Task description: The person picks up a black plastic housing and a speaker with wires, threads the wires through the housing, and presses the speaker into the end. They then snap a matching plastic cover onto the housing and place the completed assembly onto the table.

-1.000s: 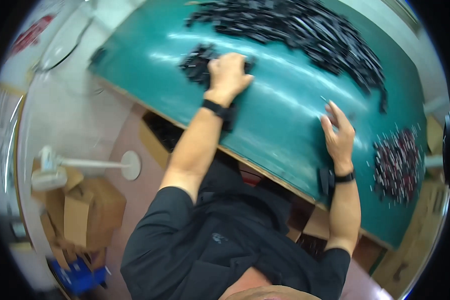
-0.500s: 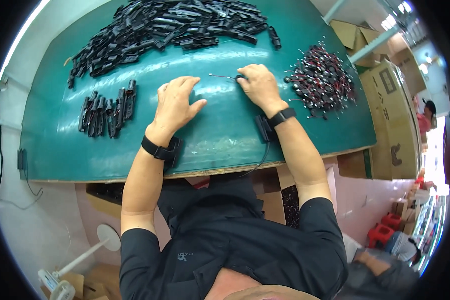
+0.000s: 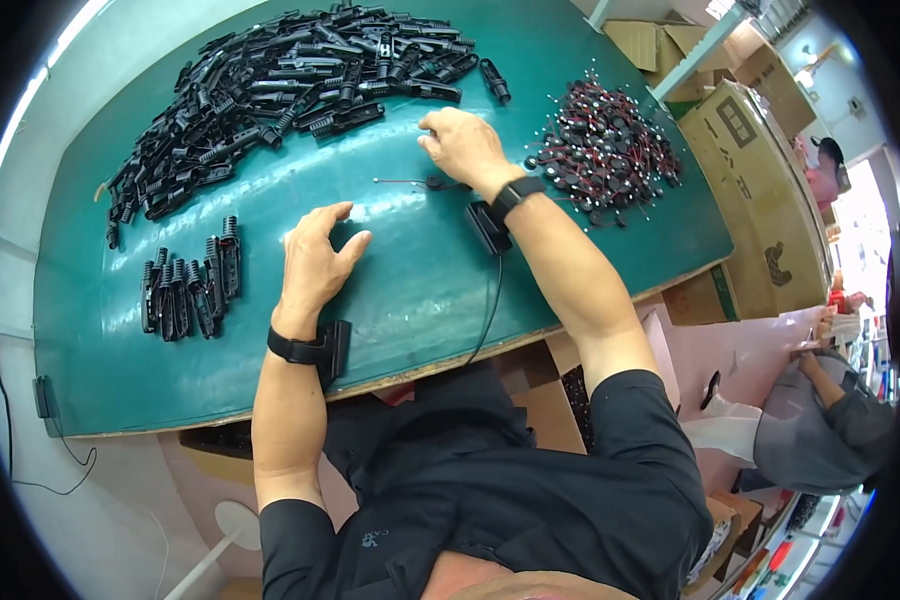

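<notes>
My left hand [image 3: 315, 255] rests flat on the green table [image 3: 410, 290], fingers spread, holding nothing. My right hand [image 3: 462, 148] sits further back with its fingers curled over a small black part with a thin wire lead [image 3: 410, 182]; whether it grips the part I cannot tell. A large heap of black plastic pieces [image 3: 290, 80] lies just beyond both hands. A short row of black pieces [image 3: 188, 285] is lined up left of my left hand. A pile of small red-and-black wired parts [image 3: 602, 150] lies right of my right hand. Both wrists wear black bands.
Cardboard boxes [image 3: 745, 150] stand past the table's right end. Another person [image 3: 820, 425] in grey bends at the far right. A black cable [image 3: 490, 300] runs from my right wrist over the table's front edge. More boxes sit under the table.
The view swung across the table. My right hand moved back toward the black heap, onto the wired part. My left hand stayed flat on the table.
</notes>
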Motion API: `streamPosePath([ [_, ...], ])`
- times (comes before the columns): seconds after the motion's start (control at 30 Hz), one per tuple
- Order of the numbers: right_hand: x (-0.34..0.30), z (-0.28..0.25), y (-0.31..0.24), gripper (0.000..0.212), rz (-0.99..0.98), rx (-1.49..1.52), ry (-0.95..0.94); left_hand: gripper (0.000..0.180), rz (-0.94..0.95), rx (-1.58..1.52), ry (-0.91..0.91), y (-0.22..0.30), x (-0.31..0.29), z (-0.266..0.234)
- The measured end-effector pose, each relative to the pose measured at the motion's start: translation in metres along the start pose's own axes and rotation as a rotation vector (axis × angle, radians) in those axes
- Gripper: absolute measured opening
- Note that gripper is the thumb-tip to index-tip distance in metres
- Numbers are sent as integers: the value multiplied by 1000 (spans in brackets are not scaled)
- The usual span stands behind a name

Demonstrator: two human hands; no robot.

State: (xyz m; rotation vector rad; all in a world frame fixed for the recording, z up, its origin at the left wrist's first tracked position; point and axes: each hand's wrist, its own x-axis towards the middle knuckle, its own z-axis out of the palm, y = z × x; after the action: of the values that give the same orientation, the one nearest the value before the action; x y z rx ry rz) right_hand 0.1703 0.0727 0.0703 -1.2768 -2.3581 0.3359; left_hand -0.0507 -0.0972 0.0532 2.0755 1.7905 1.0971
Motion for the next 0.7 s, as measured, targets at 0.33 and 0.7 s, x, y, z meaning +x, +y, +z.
streamPosePath([
  [0.33, 129, 52, 11, 35, 64, -68, -163, 36, -58, -20, 136, -5, 27, 15],
  [0.7, -17, 11, 14, 21, -369, 437, 282, 39, -470, -740, 160, 26, 37, 56],
])
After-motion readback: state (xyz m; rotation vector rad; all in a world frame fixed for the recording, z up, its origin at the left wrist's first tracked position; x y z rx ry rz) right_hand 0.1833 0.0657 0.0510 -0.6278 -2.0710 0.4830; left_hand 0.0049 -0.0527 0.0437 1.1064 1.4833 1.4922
